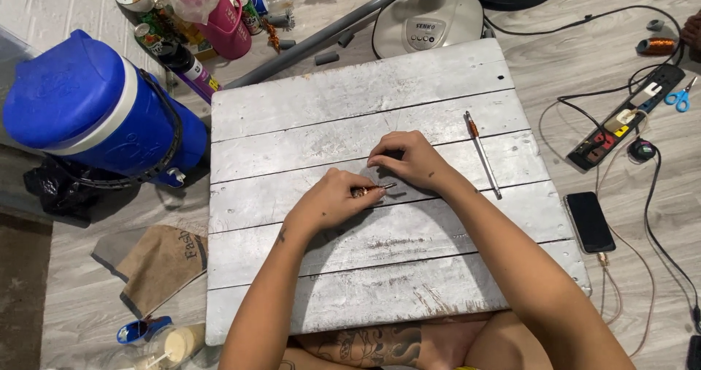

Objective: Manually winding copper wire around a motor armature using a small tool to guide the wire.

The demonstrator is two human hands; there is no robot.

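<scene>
From the head camera I see both hands meeting near the middle of the grey wooden board, which lies on the floor in front of the seated person. My left hand is pinched narrow around a small copper-wound piece, holding it low against the board's planks, with a short metal tip poking out toward the right. My right hand sits just beside it, fingers curled and resting on the board, touching or nearly touching that tip; I cannot tell whether it grips anything. A thin metal rod lies alone near the board's right edge, well apart from both hands. Off the board's left edge stands a blue water cooler, and beyond the far edge sits a fan base. To the right of the board, a black phone lies on the floor near a power strip.
</scene>
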